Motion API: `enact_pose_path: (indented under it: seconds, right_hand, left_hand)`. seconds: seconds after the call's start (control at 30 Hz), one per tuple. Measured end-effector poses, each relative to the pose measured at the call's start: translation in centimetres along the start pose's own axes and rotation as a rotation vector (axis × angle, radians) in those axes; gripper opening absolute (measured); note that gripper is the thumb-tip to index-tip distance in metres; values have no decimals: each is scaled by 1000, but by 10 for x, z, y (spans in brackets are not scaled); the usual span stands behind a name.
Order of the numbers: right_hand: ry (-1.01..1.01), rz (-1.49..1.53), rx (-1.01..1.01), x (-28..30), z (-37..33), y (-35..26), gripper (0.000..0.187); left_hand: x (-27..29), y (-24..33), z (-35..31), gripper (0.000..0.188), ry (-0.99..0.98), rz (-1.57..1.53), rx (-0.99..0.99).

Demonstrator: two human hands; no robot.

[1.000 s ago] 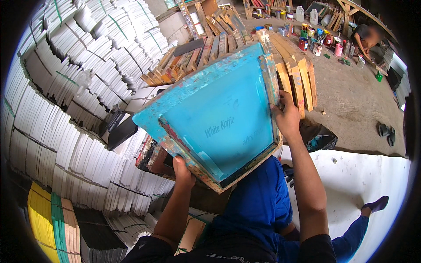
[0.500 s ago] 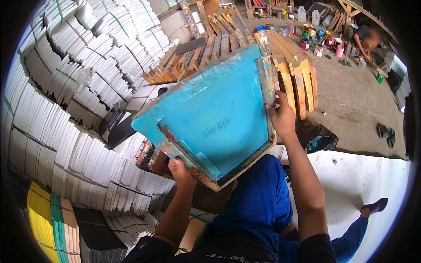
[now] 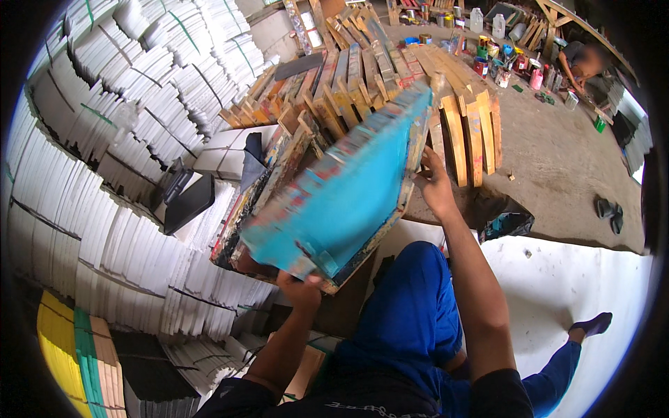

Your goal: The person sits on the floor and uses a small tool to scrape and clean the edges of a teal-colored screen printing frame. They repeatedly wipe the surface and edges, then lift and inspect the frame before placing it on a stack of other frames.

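Observation:
Between my two hands is a screen printing frame, its mesh bright blue and its wooden sides crusted with paint. It is tilted and a little blurred by motion. My left hand grips the near left corner, fingers closed round the wood. Along the right side, my right hand holds the frame's edge, with the thumb on the near side. Behind and left of it stands another paint-stained wooden frame, partly covered by the blue one.
Many wooden frames stand in a row beyond. Stacks of white sheets rise on the left, with a black device against them. A black plastic bag lies at right. Paint cans and a crouching person are farther off.
The blue screen frame has swung to a steeper tilt, its near left corner moving right and down with my left hand. More of the frame behind it shows.

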State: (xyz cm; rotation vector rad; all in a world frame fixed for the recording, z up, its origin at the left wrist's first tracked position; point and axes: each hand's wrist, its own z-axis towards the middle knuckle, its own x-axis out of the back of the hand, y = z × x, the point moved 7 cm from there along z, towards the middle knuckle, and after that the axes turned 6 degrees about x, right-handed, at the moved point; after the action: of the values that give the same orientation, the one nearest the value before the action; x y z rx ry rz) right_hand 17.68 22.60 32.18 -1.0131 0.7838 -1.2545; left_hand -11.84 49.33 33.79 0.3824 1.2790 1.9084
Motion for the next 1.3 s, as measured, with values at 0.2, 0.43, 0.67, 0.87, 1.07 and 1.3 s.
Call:
enact_pose_path:
  seconds: [0.2, 0.43, 0.67, 0.87, 1.07, 1.3]
  right_hand:
    - [6, 339, -121, -14, -7, 45, 74]
    - [6, 275, -277, 12, -61, 67, 76]
    - [8, 184, -333, 22, -87, 68, 77]
    - [-28, 139, -284, 8, -61, 74, 78]
    - [-108, 121, -171, -35, -10, 76, 80]
    - [-148, 144, -202, -105, 8, 71, 78]
  left_hand:
    - [-42, 27, -44, 62, -267, 350, -433]
    - [-65, 24, -74, 64, -391, 306, -521]
    - [-65, 14, -73, 69, -418, 225, -448]
    - [-60, 9, -73, 74, -373, 259, -447]
    - [-26, -2, -64, 57, -260, 526, -329]
    - [40, -24, -51, 30, 116, 299, 274]
